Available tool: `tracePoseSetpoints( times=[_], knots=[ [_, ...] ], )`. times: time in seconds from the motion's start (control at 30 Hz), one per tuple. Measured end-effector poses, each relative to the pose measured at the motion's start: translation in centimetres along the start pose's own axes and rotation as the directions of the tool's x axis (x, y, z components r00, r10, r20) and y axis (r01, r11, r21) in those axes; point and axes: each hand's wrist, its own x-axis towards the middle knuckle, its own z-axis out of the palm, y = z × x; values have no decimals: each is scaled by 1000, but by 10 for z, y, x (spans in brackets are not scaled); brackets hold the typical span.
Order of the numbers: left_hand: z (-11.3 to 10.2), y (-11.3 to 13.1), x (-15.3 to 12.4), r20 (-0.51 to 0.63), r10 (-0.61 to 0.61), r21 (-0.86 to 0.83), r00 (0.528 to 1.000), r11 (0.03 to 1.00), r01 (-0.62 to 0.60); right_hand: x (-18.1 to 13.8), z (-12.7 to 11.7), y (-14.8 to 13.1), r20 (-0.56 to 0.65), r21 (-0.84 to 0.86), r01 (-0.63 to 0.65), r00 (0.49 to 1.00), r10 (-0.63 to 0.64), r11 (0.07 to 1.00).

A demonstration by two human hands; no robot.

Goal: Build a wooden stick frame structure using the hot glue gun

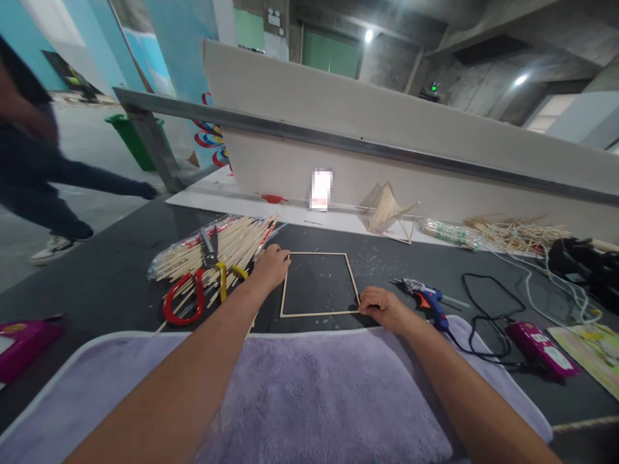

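Observation:
A square frame of thin wooden sticks [316,253] lies flat on the dark floor mat [120,270]. My left hand [271,265] rests with curled fingers at the frame's far left corner, pressing on it. My right hand [382,305] is closed at the near right corner, pinching the sticks there. Just left of my left hand lies a bundle of wooden sticks [232,245] in clear plastic, with red-handled scissors [186,296] and a yellow-handled tool [220,270] on top.
A blue glue gun [428,299] with a black cord lies right of my right hand. A stick pyramid [387,212] stands by the white wall panel [338,109]. A lilac towel [309,386] covers my lap. Loose sticks [517,232], pink boxes [539,341] and a walking person [33,148] are around.

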Motion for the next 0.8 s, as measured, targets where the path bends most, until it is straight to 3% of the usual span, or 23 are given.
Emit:
tracePoseSetpoints(
  times=[0.8],
  knots=[
    [1, -2, 1, -1, 34, 19, 999, 999, -34, 0, 0, 0, -13, 17, -36, 999, 36, 999]
  ],
)
